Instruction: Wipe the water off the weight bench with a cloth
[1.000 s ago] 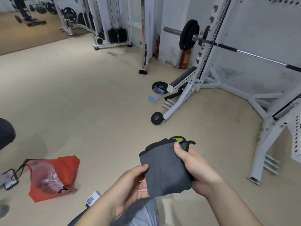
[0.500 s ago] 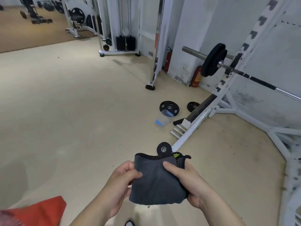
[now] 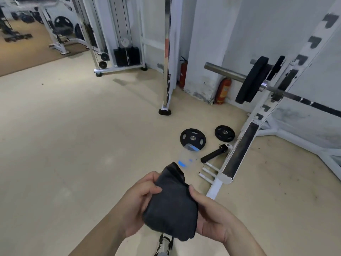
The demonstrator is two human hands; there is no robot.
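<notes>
Grey-black cloth (image 3: 171, 206), folded thick, is held up off the floor, just near-left of the end of the white rack's (image 3: 239, 150) floor beam. Left hand (image 3: 140, 202) grips the cloth's left edge: thumb on the front face, fingers curled round behind. Right hand (image 3: 214, 217) grips the right edge, thumb pressed on top, fingers wrapped under. Left of the rack beam, flat on the floor: big plate (image 3: 192, 138), small plate (image 3: 224, 133), clear cup (image 3: 187, 157) with blue marks, black handle (image 3: 214, 154) near the beam. On the rack: barbell (image 3: 227, 72), loaded. Red extinguisher (image 3: 223, 90) stands behind the rack, at the wall. Shoe (image 3: 165, 244) shows under the cloth.
</notes>
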